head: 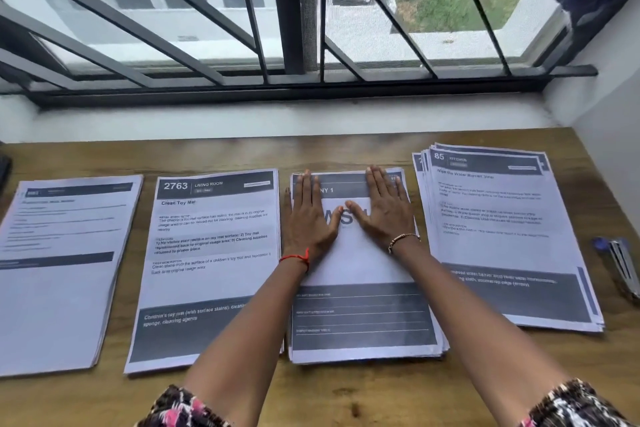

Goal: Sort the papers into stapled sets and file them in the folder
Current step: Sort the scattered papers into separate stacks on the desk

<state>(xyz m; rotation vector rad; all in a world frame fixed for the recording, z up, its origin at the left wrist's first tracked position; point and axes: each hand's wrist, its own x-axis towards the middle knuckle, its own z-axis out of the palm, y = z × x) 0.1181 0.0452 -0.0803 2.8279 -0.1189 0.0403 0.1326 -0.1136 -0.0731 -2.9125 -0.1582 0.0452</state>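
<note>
Palms down on the centre stack (360, 319) of printed sheets: left hand (308, 215) and right hand (384, 211) side by side on its upper half, fingers straight and close together. Just left of that stack, the "2763 Living Room" set (207, 253), a far pile (59, 270) beyond; to its right, the fanned "85 Kitchen" pile (498, 236), then a stapler (623, 267). Beneath, a wooden table (311, 392); behind, a barred window (294, 10).

Wood desk (346, 388) w/ 4 paper stacks (207, 270) in a row, stapler (621, 269) at far rt.
</note>
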